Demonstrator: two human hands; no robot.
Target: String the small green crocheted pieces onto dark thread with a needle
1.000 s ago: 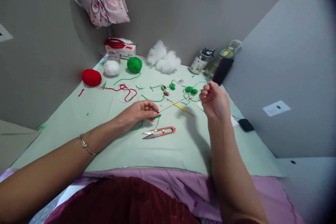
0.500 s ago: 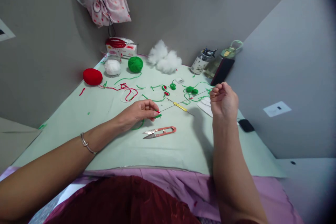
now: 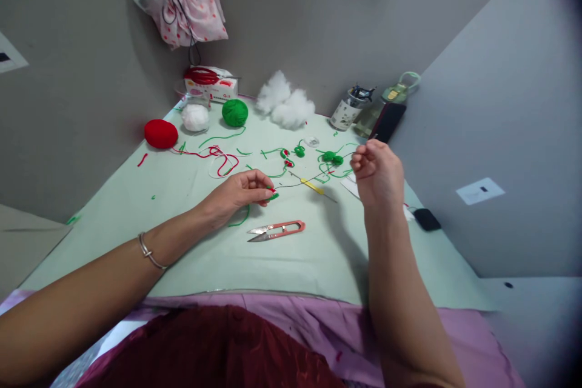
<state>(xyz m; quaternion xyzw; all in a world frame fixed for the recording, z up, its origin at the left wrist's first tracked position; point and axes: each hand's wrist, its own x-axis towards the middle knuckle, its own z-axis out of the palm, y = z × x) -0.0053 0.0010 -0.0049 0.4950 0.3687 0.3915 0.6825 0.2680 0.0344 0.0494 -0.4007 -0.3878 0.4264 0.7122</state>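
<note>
My left hand (image 3: 248, 191) pinches a small red and green crocheted piece (image 3: 273, 194) between thumb and fingertips; most of it is hidden by the fingers. A dark thread (image 3: 291, 185) runs from that piece, sagging a little, up to my right hand (image 3: 378, 173). The right fingers are closed, and a thin tip that looks like a needle (image 3: 375, 136) sticks up above them. Below the thread lie orange-handled thread snips (image 3: 277, 230), blades pointing left. A crochet hook with a yellow handle (image 3: 312, 186) rests on the table under the thread.
Red (image 3: 160, 134), white (image 3: 195, 117) and green (image 3: 235, 113) yarn balls sit at the back left. White stuffing (image 3: 291, 106), a pen cup (image 3: 346, 110), a bottle (image 3: 394, 94) and a dark phone (image 3: 388, 121) stand behind. Small crocheted pieces (image 3: 333, 158) and yarn scraps lie mid-table.
My right hand has moved slightly left, and the thread has gone from taut to slack. The left hand stays nearly in place with the crocheted piece.
</note>
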